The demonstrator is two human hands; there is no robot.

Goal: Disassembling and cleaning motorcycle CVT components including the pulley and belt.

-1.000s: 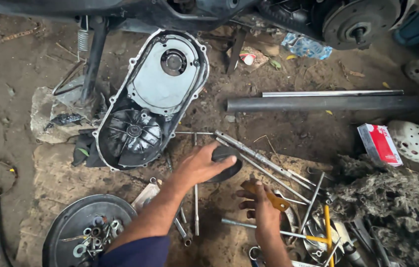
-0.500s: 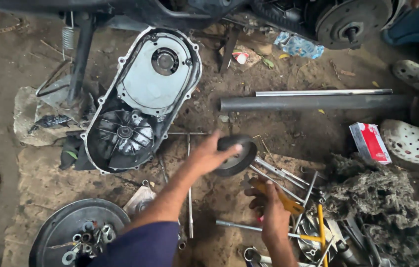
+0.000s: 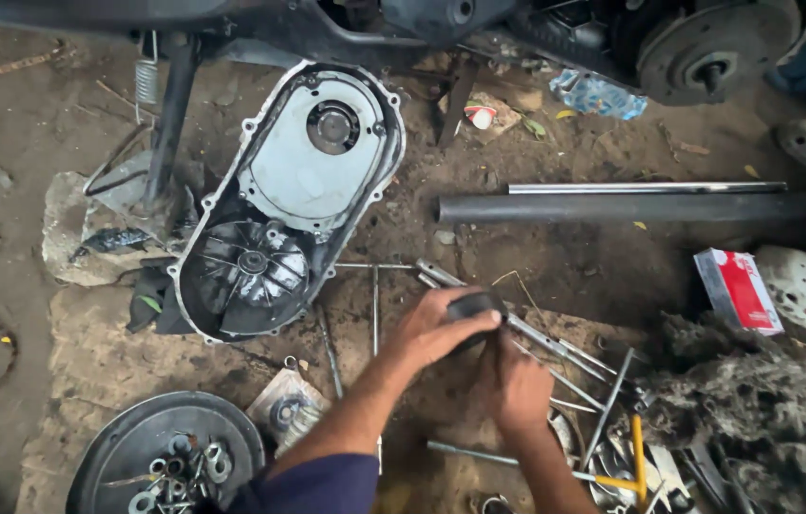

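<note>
Engine cover (image 3: 298, 200) blocks left; loose tools (image 3: 603, 400) crowd right; bare dirt (image 3: 555, 266) ahead.

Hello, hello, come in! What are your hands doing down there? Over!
Left hand gripping a round black part. Right hand touching it from below. Metal rods and an engine cover lie close around. Nothing blocking. Over.

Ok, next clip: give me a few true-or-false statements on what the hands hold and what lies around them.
1. The left hand grips a dark round part. True.
2. The right hand rests on the red box. False: it is at the round part, below the left hand; the box lies apart to the right.
3. The engine cover lies open side up on the ground. True.
4. The round black tray at lower left is bare. False: it holds bolts and small parts.
</note>
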